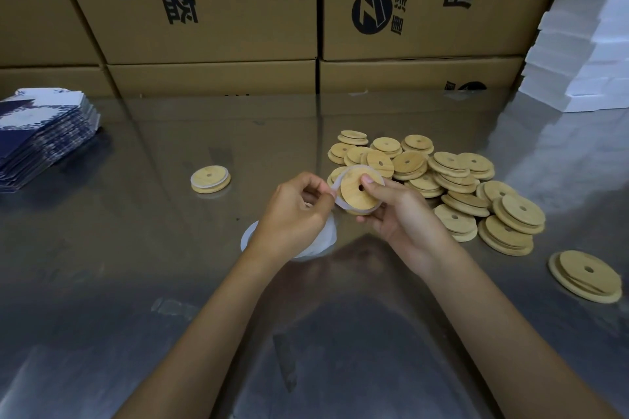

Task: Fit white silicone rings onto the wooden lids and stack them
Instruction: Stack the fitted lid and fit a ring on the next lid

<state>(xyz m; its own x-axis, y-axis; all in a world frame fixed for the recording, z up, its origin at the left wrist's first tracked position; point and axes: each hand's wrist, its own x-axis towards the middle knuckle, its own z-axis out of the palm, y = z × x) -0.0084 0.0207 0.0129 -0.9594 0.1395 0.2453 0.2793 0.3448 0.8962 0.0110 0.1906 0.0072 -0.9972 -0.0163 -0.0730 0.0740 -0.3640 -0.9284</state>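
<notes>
Mid-table: right hand (396,211) gripping a wooden lid (359,190), thumb beside its centre hole; left hand (296,211) pinching the white silicone ring (340,201) at the lid's 9 o'clock edge. Best stretched evenly round the narrower step, lid turned while seating, no twist. Finished lid (210,179) lying at 10 o'clock, loose lid pile (452,180) at 2 o'clock. Cartons (211,3) behind printed with Chinese characters, upside down, plus a round logo.

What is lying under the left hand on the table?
Under the left hand lies a pile of white silicone rings. Only their edges show; how many there are stays covered.
</notes>
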